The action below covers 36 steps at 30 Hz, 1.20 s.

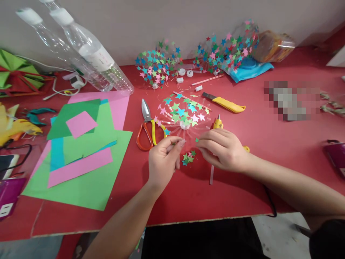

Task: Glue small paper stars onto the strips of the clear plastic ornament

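Observation:
My left hand (165,158) is closed in a pinch near the middle of the table; whatever lies between its thumb and finger is too small to make out. Just across from it, my right hand (225,147) holds a small green paper star (197,140) at its fingertips. Beneath that hand lies a yellow glue gun (218,124), largely covered, with a glue stick (211,176) sticking out toward me. A few loose paper stars (189,158) are heaped between my hands. Beyond them sits a clear plastic piece (184,124) with splayed strips bearing coloured stars.
Scissors (146,124) and a yellow utility knife (225,102) lie nearby. Coloured paper sheets (118,151) cover the left side. Clear bottles (93,54) lean at the back, beside star-covered decorations (155,64). A blue packet (248,72) rests at the back right.

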### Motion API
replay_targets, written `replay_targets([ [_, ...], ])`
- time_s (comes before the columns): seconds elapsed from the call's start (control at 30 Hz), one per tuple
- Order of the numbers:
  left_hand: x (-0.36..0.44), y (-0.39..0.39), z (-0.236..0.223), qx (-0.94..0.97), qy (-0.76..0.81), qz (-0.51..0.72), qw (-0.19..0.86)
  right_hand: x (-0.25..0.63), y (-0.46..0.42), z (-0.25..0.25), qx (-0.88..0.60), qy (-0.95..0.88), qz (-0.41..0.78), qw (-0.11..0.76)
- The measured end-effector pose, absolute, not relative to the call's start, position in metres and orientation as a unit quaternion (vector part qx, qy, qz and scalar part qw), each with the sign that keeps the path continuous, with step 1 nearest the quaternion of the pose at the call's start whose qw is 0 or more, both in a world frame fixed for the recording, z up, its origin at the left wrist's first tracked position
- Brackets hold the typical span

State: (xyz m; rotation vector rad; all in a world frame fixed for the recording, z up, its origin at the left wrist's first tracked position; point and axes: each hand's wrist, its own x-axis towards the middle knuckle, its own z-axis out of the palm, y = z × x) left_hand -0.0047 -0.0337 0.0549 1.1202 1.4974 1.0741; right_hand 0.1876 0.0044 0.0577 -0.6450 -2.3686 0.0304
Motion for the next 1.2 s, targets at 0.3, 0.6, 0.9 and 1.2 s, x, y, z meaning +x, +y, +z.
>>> replay_targets([
  [0.3, -0.003, -0.034, 0.050, 0.495, 0.602, 0.452, 0.435, 0.188, 0.005, 0.057, -0.239, -0.913, 0.016, 0.330],
  [0.6, -0.002, -0.035, 0.049, 0.506, 0.591, 0.434, 0.455, 0.188, 0.004, 0.058, -0.240, -0.912, 0.016, 0.332],
  [0.9, 0.003, -0.040, 0.051, 0.545, 0.557, 0.398, 0.484, 0.185, -0.001, 0.053, -0.326, -0.890, 0.032, 0.317],
  [1.2, 0.003, -0.042, 0.045, 0.582, 0.567, 0.396, 0.427, 0.181, -0.001, 0.048, -0.326, -0.891, 0.038, 0.315],
])
